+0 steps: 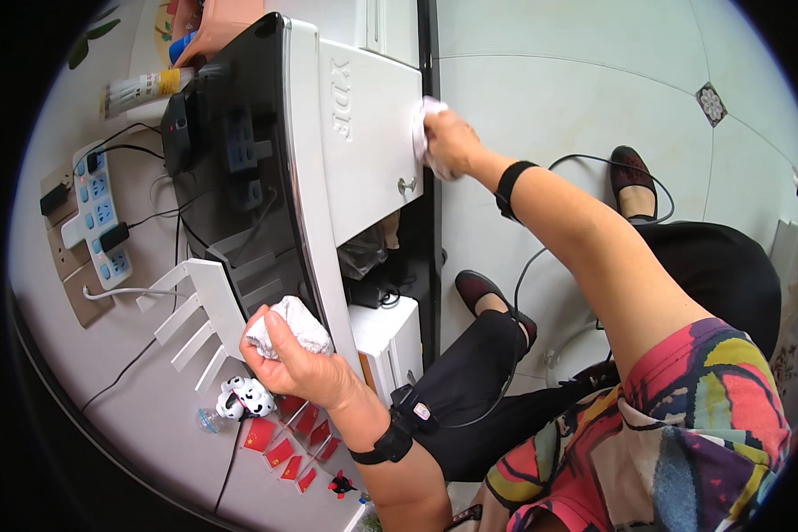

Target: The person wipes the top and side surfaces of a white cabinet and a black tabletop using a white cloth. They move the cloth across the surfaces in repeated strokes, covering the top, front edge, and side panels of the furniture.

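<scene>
My left hand (299, 362) grips a crumpled white cloth (292, 326) above the near end of the black glossy cabinet top (253, 159), close to a white router with several antennas (213, 299). Stretched out ahead, my right hand (452, 138) holds a pale cloth (432, 106) against the edge of a white cabinet front (372, 146). That front bears raised letters and a small metal knob (407, 185). The right-hand cloth looks slightly blurred, and fingers hide part of it.
A power strip (100, 206) with plugs and cables is on the wall. A black box (178, 130) and a pack of pens (143, 90) are by the cabinet top. Nearby are a spotted figurine (245, 398) and small red flags (279, 452). A loose cable (522, 279) crosses above the floor.
</scene>
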The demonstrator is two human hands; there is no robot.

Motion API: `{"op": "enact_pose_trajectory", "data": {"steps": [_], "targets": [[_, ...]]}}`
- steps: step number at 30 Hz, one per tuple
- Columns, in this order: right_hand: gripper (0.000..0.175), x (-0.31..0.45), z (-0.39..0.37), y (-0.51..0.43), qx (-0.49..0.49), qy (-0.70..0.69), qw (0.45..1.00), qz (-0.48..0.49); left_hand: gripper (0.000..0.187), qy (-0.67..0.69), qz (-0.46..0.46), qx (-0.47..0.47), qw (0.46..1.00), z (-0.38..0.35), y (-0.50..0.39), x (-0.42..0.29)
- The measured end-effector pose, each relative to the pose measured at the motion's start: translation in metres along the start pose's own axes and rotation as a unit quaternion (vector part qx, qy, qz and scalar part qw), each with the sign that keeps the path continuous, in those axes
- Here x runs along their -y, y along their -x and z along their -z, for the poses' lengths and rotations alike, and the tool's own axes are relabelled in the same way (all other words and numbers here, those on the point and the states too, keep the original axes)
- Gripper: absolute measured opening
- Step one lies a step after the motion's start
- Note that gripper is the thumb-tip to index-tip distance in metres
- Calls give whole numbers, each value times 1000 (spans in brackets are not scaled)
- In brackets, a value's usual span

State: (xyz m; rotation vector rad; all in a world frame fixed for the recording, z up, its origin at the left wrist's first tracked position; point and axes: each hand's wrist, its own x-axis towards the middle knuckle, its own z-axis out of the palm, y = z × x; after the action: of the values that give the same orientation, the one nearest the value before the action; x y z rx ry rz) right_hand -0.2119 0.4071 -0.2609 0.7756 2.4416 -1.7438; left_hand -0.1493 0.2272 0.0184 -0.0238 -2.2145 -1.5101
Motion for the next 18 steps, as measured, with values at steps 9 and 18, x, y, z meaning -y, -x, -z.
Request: {"op": "enact_pose_trajectory", "data": {"steps": [9, 18], "targets": [[41, 2, 7, -58, -4, 123, 992, -30, 16, -47, -54, -20, 997, -21, -3, -40], [26, -37, -57, 86, 128, 72, 974, 172, 17, -51, -113, 33, 992, -56, -1, -54]]}}
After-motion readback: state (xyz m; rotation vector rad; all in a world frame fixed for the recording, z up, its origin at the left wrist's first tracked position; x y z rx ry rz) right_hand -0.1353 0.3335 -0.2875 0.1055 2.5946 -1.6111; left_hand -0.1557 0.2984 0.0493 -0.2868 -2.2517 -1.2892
